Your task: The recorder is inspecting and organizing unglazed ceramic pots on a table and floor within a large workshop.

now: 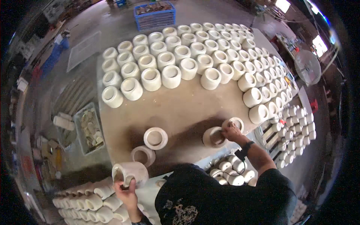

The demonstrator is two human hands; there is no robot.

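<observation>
My left hand [126,191] grips the rim of a hollow white plaster mould [139,173], tilted with its opening toward me at the table's near left edge. Just beyond it stand a second open mould [144,156] and another with a pale round top [156,138]. On the right, my right hand [232,132] has its fingers bent and pressed together where an open mould [209,136] meets a mould with a ring-shaped top [237,122]. What lies between those fingertips is hidden.
Rows of white plaster moulds [171,76] fill the table's far and right sides. More moulds lie below the near left edge [93,202] and on a pallet [292,131] at right. A bin of pale scraps [98,147] stands left; a blue crate [155,24] is beyond.
</observation>
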